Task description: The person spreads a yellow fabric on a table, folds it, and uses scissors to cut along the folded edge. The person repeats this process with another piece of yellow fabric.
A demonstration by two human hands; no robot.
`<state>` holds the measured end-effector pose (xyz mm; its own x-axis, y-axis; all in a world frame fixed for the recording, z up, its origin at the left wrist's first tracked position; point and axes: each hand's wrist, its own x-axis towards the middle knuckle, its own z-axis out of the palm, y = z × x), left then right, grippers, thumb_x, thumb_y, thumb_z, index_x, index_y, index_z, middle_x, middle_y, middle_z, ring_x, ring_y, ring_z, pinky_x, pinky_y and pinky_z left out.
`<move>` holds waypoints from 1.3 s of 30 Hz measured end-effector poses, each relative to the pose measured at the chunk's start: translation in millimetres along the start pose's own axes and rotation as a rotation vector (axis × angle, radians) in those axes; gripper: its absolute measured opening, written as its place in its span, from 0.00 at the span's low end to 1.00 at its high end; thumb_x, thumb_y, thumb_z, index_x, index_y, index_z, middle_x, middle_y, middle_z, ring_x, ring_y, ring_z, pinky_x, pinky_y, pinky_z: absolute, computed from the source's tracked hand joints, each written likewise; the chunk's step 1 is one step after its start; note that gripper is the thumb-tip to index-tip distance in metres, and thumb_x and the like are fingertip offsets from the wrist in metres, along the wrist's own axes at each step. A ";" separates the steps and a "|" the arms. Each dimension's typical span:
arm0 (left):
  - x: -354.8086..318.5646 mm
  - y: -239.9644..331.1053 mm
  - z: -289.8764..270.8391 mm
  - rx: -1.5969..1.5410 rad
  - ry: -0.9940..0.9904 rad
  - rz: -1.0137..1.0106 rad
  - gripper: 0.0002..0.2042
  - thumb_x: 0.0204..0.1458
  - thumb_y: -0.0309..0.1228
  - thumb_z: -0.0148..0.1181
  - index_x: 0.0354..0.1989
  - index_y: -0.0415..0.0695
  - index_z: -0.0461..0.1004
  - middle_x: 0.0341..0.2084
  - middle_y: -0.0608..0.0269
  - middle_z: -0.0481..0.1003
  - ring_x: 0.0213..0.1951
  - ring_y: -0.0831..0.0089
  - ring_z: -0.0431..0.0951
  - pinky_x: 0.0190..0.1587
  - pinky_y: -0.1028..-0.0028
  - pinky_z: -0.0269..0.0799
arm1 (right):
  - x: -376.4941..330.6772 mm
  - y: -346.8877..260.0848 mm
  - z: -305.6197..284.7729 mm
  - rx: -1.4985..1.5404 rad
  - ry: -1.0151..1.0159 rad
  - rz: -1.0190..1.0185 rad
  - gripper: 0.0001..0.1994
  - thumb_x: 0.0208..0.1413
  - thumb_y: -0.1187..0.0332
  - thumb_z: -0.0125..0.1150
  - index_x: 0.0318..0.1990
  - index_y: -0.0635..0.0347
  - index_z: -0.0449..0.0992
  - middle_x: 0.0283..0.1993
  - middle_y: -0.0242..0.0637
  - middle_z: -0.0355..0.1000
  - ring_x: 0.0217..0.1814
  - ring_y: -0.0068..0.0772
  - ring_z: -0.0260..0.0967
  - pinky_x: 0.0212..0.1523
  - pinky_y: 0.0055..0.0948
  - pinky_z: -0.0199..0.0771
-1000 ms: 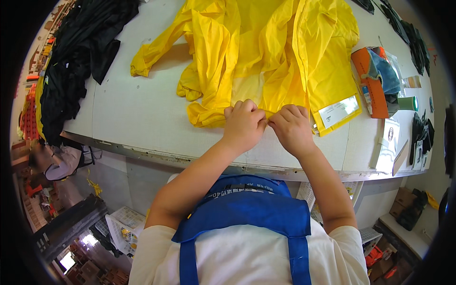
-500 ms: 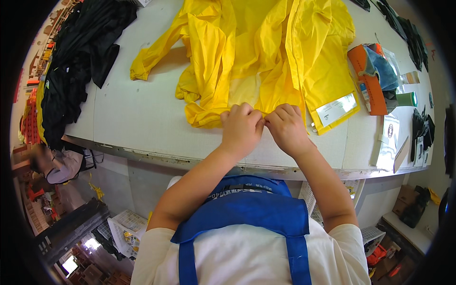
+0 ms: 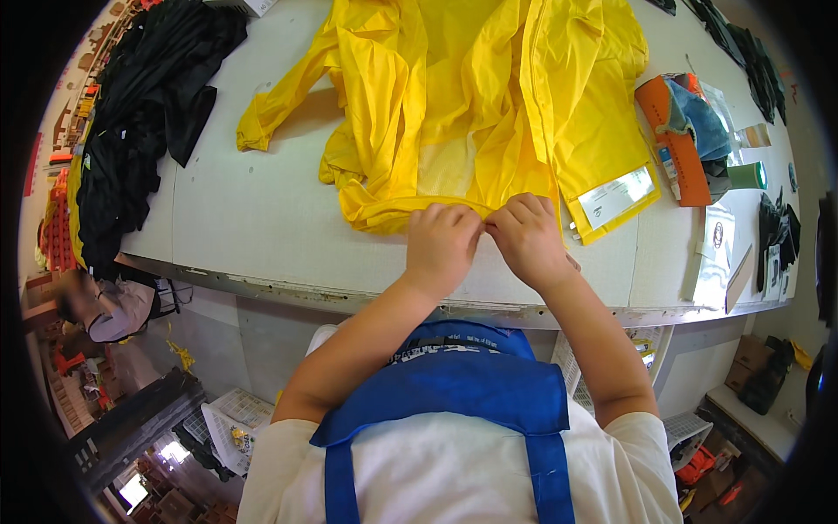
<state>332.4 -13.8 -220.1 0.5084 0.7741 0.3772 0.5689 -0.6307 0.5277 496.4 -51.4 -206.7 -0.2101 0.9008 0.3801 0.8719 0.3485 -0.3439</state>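
A yellow rain jacket [image 3: 454,105] is spread over the white table, its near edge turned toward me. My left hand [image 3: 443,244] is closed on that bottom hem, fingers curled over the cloth. Right beside it, my right hand [image 3: 526,240] pinches the same hem, and the two hands nearly touch. The fabric between my fingertips is mostly hidden. One sleeve stretches out to the left. A white printed label [image 3: 615,196] in a clear sleeve lies on the jacket's right front corner.
Black garments [image 3: 144,122] are heaped at the table's left. On the right stand an orange box [image 3: 676,153] with a blue cloth [image 3: 696,118], a green-ended roll [image 3: 746,175], and white packaging [image 3: 714,258]. The table's metal edge [image 3: 367,303] runs before me. Another person [image 3: 113,306] sits at lower left.
My left fingers have shifted slightly down and left along the hem, and the folded edge beside them lies straighter. My right hand is almost unmoved, still pinching the cloth.
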 end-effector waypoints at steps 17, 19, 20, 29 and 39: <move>5.7 -97.8 -70.6 0.283 0.097 -0.237 0.04 0.48 0.26 0.57 0.28 0.40 0.69 0.44 0.54 0.72 0.45 0.52 0.70 0.47 0.59 0.66 | -5.6 46.2 -45.5 0.206 -0.189 0.260 0.05 0.47 0.71 0.65 0.30 0.60 0.76 0.30 0.37 0.73 0.35 0.41 0.69 0.41 0.37 0.67; 14.7 -100.1 -78.5 -0.013 0.044 -0.292 0.05 0.52 0.26 0.58 0.32 0.40 0.68 0.45 0.57 0.74 0.45 0.58 0.72 0.49 0.65 0.68 | 2.0 52.7 -54.8 0.374 -0.188 0.388 0.05 0.48 0.73 0.64 0.31 0.63 0.75 0.31 0.38 0.73 0.35 0.39 0.69 0.39 0.33 0.68; 22.5 -96.7 -81.3 -0.178 0.006 -0.364 0.05 0.53 0.26 0.58 0.34 0.40 0.69 0.44 0.58 0.74 0.45 0.61 0.72 0.48 0.67 0.69 | 5.9 56.5 -60.6 0.454 -0.185 0.455 0.05 0.49 0.74 0.63 0.32 0.64 0.75 0.31 0.38 0.72 0.35 0.38 0.69 0.39 0.31 0.69; 29.2 -64.8 -64.9 -0.510 -0.461 -0.375 0.16 0.49 0.23 0.60 0.48 0.42 0.70 0.43 0.60 0.74 0.47 0.67 0.74 0.49 0.70 0.70 | 19.8 98.5 -92.7 0.210 -0.716 0.549 0.09 0.53 0.70 0.58 0.39 0.64 0.73 0.41 0.44 0.75 0.44 0.38 0.72 0.46 0.31 0.71; 36.9 0.3 -36.6 -0.568 -0.226 -0.199 0.09 0.53 0.22 0.56 0.43 0.43 0.70 0.39 0.60 0.74 0.43 0.67 0.74 0.47 0.71 0.69 | 35.0 16.9 -49.3 0.539 0.225 0.438 0.13 0.52 0.74 0.61 0.45 0.65 0.72 0.38 0.40 0.73 0.39 0.34 0.70 0.42 0.27 0.68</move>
<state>327.7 16.6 -178.2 0.5871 0.8041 0.0935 0.2670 -0.3014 0.9153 525.5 -26.8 -156.9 0.2547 0.9321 0.2575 0.5040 0.0994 -0.8580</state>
